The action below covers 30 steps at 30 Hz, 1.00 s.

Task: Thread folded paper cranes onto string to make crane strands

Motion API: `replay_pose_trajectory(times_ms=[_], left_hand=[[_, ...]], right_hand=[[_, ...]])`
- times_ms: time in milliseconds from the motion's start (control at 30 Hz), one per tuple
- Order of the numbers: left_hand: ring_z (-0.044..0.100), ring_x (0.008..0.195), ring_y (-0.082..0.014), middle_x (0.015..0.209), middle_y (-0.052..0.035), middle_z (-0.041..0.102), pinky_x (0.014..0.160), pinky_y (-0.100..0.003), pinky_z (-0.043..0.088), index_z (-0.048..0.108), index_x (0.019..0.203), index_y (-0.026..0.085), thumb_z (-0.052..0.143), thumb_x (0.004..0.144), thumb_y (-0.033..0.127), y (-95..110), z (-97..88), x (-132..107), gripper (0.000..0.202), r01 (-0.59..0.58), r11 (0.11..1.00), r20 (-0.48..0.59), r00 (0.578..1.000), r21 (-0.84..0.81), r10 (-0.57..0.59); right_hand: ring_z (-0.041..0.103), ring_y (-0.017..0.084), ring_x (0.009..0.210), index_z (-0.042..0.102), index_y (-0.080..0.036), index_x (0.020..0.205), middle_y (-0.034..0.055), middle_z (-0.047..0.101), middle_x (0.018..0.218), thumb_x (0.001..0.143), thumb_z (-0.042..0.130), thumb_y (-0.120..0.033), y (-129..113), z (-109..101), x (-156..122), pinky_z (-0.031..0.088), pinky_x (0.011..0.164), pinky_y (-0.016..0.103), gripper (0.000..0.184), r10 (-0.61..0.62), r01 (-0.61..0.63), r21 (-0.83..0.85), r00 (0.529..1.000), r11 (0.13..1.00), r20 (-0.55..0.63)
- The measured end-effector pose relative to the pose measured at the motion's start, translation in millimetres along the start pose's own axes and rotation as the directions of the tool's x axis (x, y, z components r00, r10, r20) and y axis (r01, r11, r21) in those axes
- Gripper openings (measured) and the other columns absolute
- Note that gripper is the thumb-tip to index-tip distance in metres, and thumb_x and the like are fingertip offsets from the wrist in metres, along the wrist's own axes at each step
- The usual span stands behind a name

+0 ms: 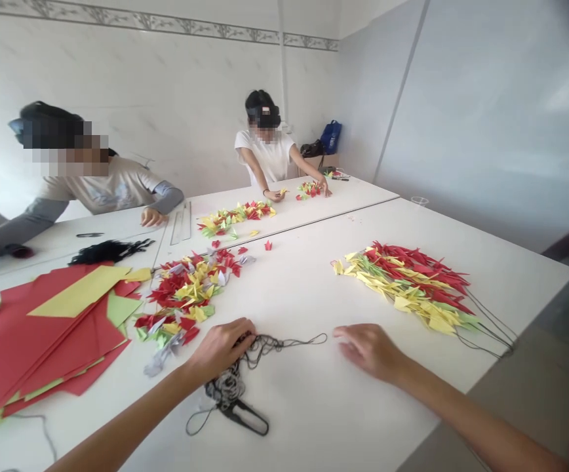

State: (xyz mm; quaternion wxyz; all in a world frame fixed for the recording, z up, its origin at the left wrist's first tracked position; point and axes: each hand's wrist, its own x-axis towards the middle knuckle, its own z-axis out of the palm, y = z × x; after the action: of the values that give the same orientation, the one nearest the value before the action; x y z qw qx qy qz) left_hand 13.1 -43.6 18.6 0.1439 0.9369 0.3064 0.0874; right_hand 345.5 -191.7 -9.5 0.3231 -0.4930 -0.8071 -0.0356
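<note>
My left hand [230, 341] rests on the table with its fingers closed over a tangle of black cord [259, 347]. A looped end of the cord stretches right toward my right hand [368, 351]. That hand hovers just beyond the loop, apart from it, fingers loosely bent and a little blurred. Below my left hand lie a coiled grey-black bundle [226, 387] and a black U-shaped tool [248, 418] resembling thread snips. Folded paper pieces [191, 285] in red, yellow, green and pale lilac are heaped beyond my left hand. Strung paper strands [407, 282] lie beyond my right hand, their black cords trailing right.
Red, yellow and green paper sheets [58, 334] spread over the left side. Black cords [110, 251] lie behind them. Two people [112, 187] sit across the white table [304, 406]; the farther person [267, 154] handles folded pieces. The table edge runs along the right.
</note>
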Motion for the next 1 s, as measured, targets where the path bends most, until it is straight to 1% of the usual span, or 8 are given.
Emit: replay_pose_trajectory(times_ms=[67,233,367,500,600,700,800,1000], left_hand=[[0.061,0.068,-0.0154,0.085,-0.0001,0.069,0.063,-0.025,0.041,0.059,0.096,0.022,0.04,0.101,0.037,-1,6.0,7,0.024,0.134,0.987,-0.099,0.985,-0.09,-0.143],[0.059,0.066,-0.0163,0.084,-0.0003,0.07,0.063,-0.027,0.037,0.061,0.094,0.023,0.047,0.097,0.036,-2,16.1,24,0.019,0.228,0.96,-0.179,0.95,-0.162,-0.256],[0.056,0.065,-0.0173,0.081,-0.0014,0.069,0.062,-0.028,0.035,0.063,0.091,0.024,0.049,0.095,0.036,-6,20.4,35,0.019,0.202,0.946,-0.229,0.937,-0.255,-0.262],[0.053,0.064,-0.0173,0.075,-0.0008,0.065,0.063,-0.028,0.036,0.061,0.083,0.023,0.058,0.088,0.037,-14,23.1,53,0.016,0.165,0.841,-0.32,0.873,-0.515,-0.367],[0.055,0.07,-0.0171,0.08,-0.0025,0.065,0.067,-0.028,0.041,0.056,0.082,0.021,0.049,0.093,0.041,-19,22.7,62,0.024,0.125,0.776,-0.355,0.836,-0.619,-0.418],[0.059,0.073,-0.0166,0.079,-0.0028,0.066,0.072,-0.028,0.046,0.048,0.085,0.021,0.042,0.097,0.046,-22,21.9,63,0.029,0.049,0.668,-0.34,0.832,-0.743,-0.439],[0.058,0.066,-0.0147,0.071,0.0016,0.06,0.069,-0.028,0.047,0.044,0.09,0.021,0.049,0.095,0.05,-23,22.3,61,0.03,-0.052,0.459,-0.287,0.841,-0.887,-0.459],[0.052,0.057,-0.011,0.072,0.0053,0.052,0.059,-0.025,0.045,0.044,0.097,0.022,0.057,0.09,0.051,-28,24.1,60,0.032,-0.098,0.288,-0.238,0.83,-0.953,-0.504]], right_hand=[[0.067,0.015,0.062,0.064,-0.018,0.115,0.0004,0.072,0.07,0.1,0.047,-0.036,-26,31,28,0.048,0.064,0.026,0.029,-0.193,0.185,0.08,0.975,0.98,0.111],[0.056,0.016,0.05,0.057,-0.02,0.137,-0.0041,0.063,0.058,0.096,0.053,-0.044,-74,86,62,0.036,0.051,0.029,0.047,-0.551,0.535,0.138,0.791,0.834,0.264],[0.048,0.015,0.045,0.061,-0.024,0.133,-0.0057,0.056,0.052,0.095,0.055,-0.037,-84,95,59,0.029,0.047,0.03,0.04,-0.626,0.612,0.135,0.751,0.78,0.213],[0.047,0.014,0.046,0.063,-0.022,0.13,-0.006,0.052,0.051,0.094,0.054,-0.028,-82,89,50,0.029,0.046,0.029,0.037,-0.666,0.655,0.127,0.74,0.745,0.089],[0.051,0.013,0.05,0.065,-0.018,0.121,-0.0033,0.058,0.057,0.098,0.05,-0.033,-62,83,57,0.038,0.052,0.027,0.031,-0.503,0.488,0.236,0.864,0.841,0.003],[0.049,0.011,0.05,0.062,-0.017,0.125,-0.0039,0.057,0.059,0.1,0.047,-0.03,-27,81,78,0.04,0.057,0.025,0.032,-0.122,0.112,0.28,0.992,0.953,0.019],[0.039,0.011,0.048,0.055,-0.018,0.136,-0.0091,0.043,0.055,0.098,0.051,-0.042,6,86,110,0.034,0.056,0.023,0.045,0.196,-0.231,0.268,0.969,0.935,0.149],[0.035,0.011,0.051,0.067,-0.019,0.113,-0.0083,0.04,0.053,0.095,0.051,-0.047,17,123,176,0.03,0.057,0.023,0.037,0.265,-0.366,0.517,0.928,0.774,0.261]])
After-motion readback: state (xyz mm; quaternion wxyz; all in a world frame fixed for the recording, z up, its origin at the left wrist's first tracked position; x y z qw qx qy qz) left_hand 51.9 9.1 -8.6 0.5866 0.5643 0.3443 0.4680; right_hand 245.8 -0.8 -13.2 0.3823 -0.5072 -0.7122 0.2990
